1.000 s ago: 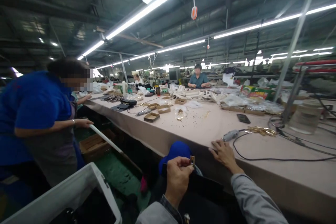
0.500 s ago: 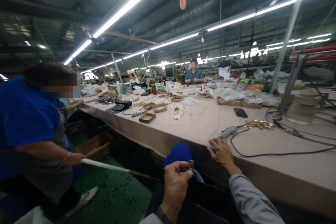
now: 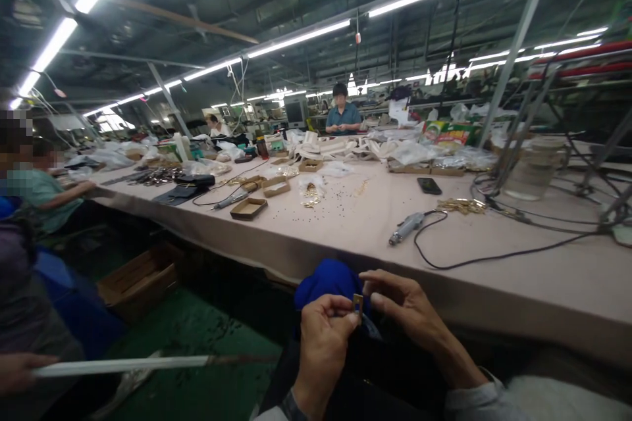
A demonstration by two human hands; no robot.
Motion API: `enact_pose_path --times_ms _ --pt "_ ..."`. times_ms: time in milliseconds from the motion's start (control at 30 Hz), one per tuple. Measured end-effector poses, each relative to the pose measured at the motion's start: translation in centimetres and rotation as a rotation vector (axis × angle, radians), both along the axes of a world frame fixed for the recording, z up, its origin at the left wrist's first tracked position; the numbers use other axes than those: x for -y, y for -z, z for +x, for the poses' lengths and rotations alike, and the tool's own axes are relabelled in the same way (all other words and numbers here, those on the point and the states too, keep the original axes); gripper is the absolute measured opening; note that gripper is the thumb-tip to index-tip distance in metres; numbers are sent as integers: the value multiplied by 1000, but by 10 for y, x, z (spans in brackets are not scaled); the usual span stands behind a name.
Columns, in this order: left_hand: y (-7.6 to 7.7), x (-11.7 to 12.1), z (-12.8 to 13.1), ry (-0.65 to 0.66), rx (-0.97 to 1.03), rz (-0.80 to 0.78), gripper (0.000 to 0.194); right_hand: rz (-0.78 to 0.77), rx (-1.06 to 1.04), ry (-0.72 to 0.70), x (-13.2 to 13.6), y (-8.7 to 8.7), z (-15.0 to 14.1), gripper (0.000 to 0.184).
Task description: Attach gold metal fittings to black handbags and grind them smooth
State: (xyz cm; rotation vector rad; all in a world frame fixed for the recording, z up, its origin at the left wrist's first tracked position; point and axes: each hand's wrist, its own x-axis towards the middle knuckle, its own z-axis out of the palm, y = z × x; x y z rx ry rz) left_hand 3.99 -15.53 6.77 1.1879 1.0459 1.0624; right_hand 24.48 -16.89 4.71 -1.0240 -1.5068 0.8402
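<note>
My left hand (image 3: pixel 322 342) pinches a small brass-coloured rectangular frame (image 3: pixel 357 304) with a slot in it, above my lap. Close by on the right is my right hand (image 3: pixel 405 308), its thumb and fingers apart and nothing visible between them. Its fingertips are near the metal frame; whether they touch it I cannot tell. On the table (image 3: pixel 316 237) beyond lies a grey electric screwdriver (image 3: pixel 407 228) with a black cord, out of both hands. A blue rounded thing (image 3: pixel 328 283) shows behind my hands.
Brass-coloured pieces (image 3: pixel 461 206) and a phone (image 3: pixel 429 185) lie to the right. Shallow boxes (image 3: pixel 248 208) and a second screwdriver (image 3: pixel 230 198) lie to the left. One co-worker sits across the table. Another, at left, holds a white pole (image 3: pixel 123 366) low over the green floor.
My right hand has left the screwdriver at the table edge and come down beside the metal frame. My left hand keeps its pinch. The co-worker with the pole is farther left in view.
</note>
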Motion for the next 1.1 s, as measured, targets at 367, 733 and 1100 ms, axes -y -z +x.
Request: enact_pose_path --times_ms 367,733,1100 --pt "-9 20 -11 127 -276 234 18 -76 -319 -252 10 -10 -24 24" --pt "4 38 4 -126 -561 921 18 -35 -286 -108 22 -6 -28 23" --pt "-24 44 -9 11 -663 907 22 2 -294 -249 23 -9 -23 25"
